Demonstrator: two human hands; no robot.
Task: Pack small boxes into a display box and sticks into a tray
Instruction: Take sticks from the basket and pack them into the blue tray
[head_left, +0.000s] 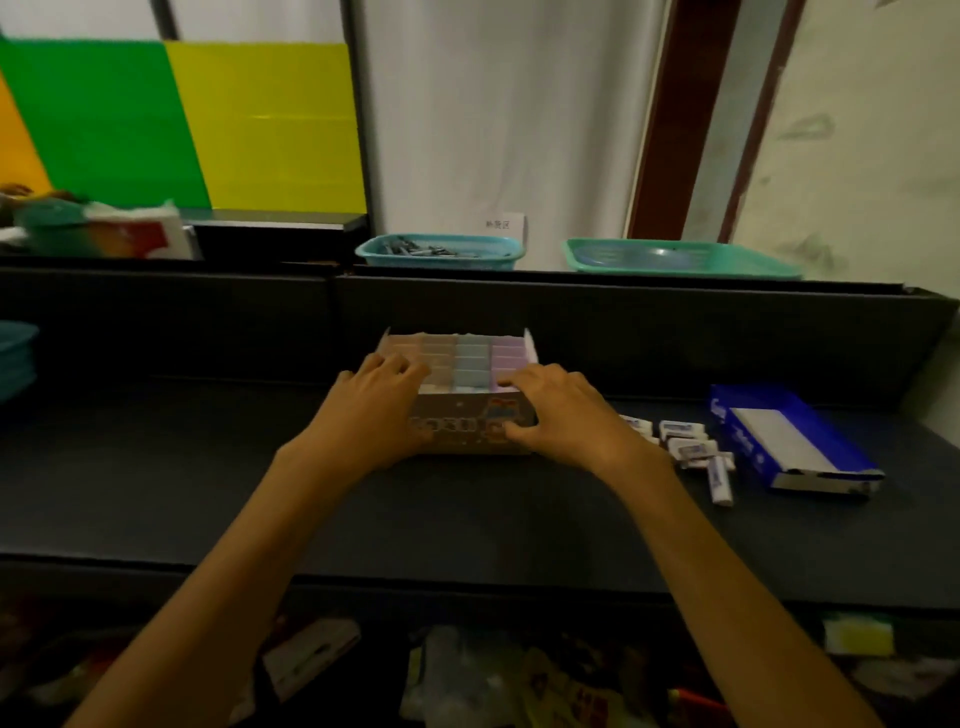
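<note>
Display box (470, 423): mid-worktop (208, 493), filled with pastel small boxes (470, 364) in rows running away from the person. Left hand (374, 395) and right hand (556, 410): each grip curled round a near corner, fingers over the front rim. Loose white sticks (691, 447): just right of the right hand, the nearer hand, beside a blue carton (795, 441).

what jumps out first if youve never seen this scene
Two hands, the left hand and right hand, grip the near corners of a display box at the middle of the dark table, its pastel small boxes packed in coloured columns. To its right lie loose white sticks beside a blue box.
</note>
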